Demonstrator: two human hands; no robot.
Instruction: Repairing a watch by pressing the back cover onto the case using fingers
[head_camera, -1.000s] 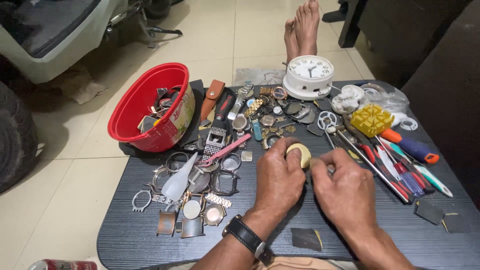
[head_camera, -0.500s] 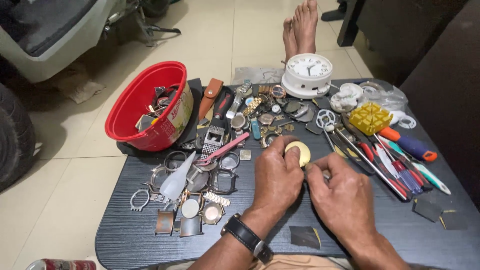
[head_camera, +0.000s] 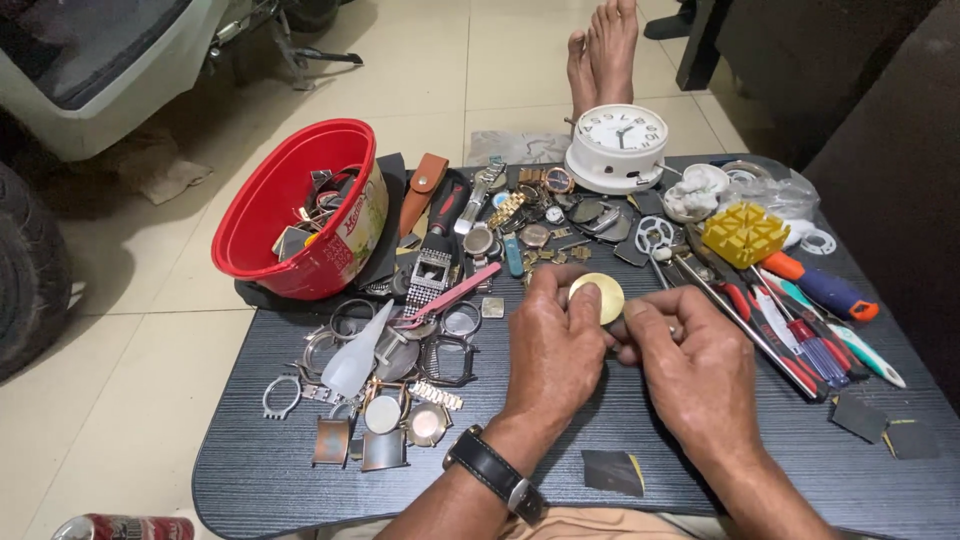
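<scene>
The big dark bench (head_camera: 300, 470) is covered with watch bits. At its far left stands a red bowl (head_camera: 300, 205) full of parts. At the far edge sits a white clock (head_camera: 617, 145) with its face up. Right of the hands lies a row of screwdrivers (head_camera: 800, 340), with a yellow block (head_camera: 742, 233) just behind them. Left of the hands lie empty watch cases (head_camera: 400, 370) and rings.

In the middle, the left hand (head_camera: 555, 355), with a black watch on its wrist, has its grip closed on a small round gold disc (head_camera: 598, 297), held at the edge by the fingertips. The right hand (head_camera: 695, 375) is touching the left one and pinches the lower right side of the disc. I cannot tell if it holds a tiny tool too.

A second ago the disc was a little more tilted. Now it shows a flatter, fuller face, and the hands have barely moved. I think the person is slowly turning it to work on it or look at it.
</scene>
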